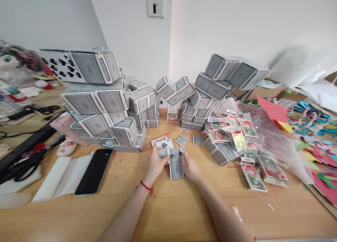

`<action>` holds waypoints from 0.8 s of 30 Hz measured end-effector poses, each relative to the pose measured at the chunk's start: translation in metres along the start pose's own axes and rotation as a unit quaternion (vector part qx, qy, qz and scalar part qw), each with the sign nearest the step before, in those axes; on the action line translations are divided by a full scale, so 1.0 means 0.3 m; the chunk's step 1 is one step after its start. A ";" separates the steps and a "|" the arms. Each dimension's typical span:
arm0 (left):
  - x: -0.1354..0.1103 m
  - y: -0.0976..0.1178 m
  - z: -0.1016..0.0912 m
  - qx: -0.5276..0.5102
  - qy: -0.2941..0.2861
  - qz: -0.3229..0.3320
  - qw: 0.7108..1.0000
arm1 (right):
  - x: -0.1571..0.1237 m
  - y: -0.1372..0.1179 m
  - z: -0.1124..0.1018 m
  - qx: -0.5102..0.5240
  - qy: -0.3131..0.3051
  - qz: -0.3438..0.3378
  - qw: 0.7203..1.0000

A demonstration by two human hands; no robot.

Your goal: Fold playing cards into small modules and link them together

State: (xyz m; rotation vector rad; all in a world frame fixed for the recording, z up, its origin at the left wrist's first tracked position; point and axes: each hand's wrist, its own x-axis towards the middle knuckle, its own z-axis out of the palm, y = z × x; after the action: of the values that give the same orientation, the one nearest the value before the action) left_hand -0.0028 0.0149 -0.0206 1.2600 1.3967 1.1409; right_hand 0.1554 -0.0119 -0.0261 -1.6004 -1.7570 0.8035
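Both my hands are together above the middle of the table, holding grey-backed playing cards with their backs up. My left hand (157, 163) pinches a card lying crosswise, thumb on top. At the right, my right hand (190, 166) grips the edge of an upright playing card (176, 167), which meets or overlaps the left one; whether they are joined I cannot tell. Just beyond lie face-up cards (164, 142), one with a large spade. Two small grey-backed pieces (181, 140) (198, 140) rest to their right.
Stacked blocks made of cards stand at left (113, 101) and right (207, 86), with a zigzag piece (175, 89) between. Card boxes (252, 177) and plastic wrap (279, 140) crowd the right. A black phone (94, 172), white paper roll (54, 177) and scissors (31, 161) lie left.
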 end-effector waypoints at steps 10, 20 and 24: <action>-0.004 0.019 0.016 -0.078 0.038 -0.059 0.994 | -0.003 -0.039 0.034 0.178 0.051 0.058 0.981; -0.006 0.050 0.002 -0.184 0.000 -0.128 0.975 | -0.002 -0.071 -0.014 0.554 -0.163 0.175 0.798; -0.006 0.051 0.001 -0.161 0.014 -0.116 0.980 | -0.016 -0.086 0.005 0.580 -0.136 0.161 0.787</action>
State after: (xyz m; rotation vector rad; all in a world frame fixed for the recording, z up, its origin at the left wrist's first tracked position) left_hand 0.0002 0.0139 -0.0056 0.8333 1.2787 1.1695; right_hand 0.1386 -0.0186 -0.0070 -0.8942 -0.7203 1.8685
